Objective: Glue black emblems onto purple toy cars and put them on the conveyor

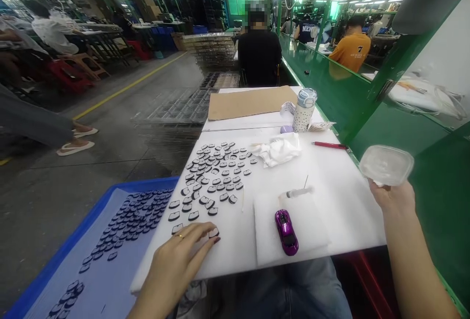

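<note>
My left hand (179, 255) is closed at the front left of the white table, thumb and forefinger pinching a small dark part with a pale top (213, 232). Many similar small parts (216, 182) lie scattered just beyond it. Off the table's right side, my right hand (394, 196) grips a translucent plastic container (387, 164) from below; its contents cannot be made out. Between my hands, a purple toy car (286, 232) rests on a white foam sheet (312, 235). Behind the car lies a syringe (299, 191) with a thin needle.
A blue tray (110, 186) with more parts is low on the left. Crumpled tissue (281, 150), a red pen (329, 146), a speckled bottle (304, 110) and cardboard (253, 102) occupy the far table. A green conveyor (319, 74) runs along the right. A person in black (259, 57) sits ahead.
</note>
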`<state>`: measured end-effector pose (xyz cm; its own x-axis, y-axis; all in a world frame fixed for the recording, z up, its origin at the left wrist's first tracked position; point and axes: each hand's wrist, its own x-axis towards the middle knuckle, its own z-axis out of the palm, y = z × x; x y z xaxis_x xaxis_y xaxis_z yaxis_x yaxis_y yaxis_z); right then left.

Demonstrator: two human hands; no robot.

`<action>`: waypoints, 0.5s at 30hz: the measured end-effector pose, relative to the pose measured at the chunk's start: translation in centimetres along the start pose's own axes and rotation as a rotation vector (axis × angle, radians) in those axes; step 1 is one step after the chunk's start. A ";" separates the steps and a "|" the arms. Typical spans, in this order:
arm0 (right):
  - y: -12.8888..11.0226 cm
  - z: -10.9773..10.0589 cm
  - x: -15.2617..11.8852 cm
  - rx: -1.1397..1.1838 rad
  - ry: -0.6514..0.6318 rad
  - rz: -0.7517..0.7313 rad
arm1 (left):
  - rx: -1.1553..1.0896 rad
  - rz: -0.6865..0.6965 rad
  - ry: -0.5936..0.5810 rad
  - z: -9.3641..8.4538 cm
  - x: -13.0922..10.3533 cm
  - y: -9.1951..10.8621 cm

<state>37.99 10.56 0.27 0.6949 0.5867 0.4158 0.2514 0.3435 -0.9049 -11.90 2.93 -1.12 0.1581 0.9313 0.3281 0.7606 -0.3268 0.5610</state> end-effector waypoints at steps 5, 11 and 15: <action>-3.0 0.5 -0.1 -0.087 0.197 -0.231 | -0.596 -0.221 0.045 2.1 -0.4 6.2; -7.4 3.6 -1.9 -0.592 -0.331 -0.592 | -1.522 -0.508 0.011 6.7 0.8 12.4; -9.6 4.7 -1.9 -0.421 -0.268 -0.532 | -1.701 -0.572 0.006 7.9 1.7 12.9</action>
<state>31.14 9.60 8.60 0.2314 0.5969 0.7682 0.7842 0.3529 -0.5104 3.17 1.59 0.68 0.1292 0.9774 -0.1676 -0.7034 0.2095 0.6792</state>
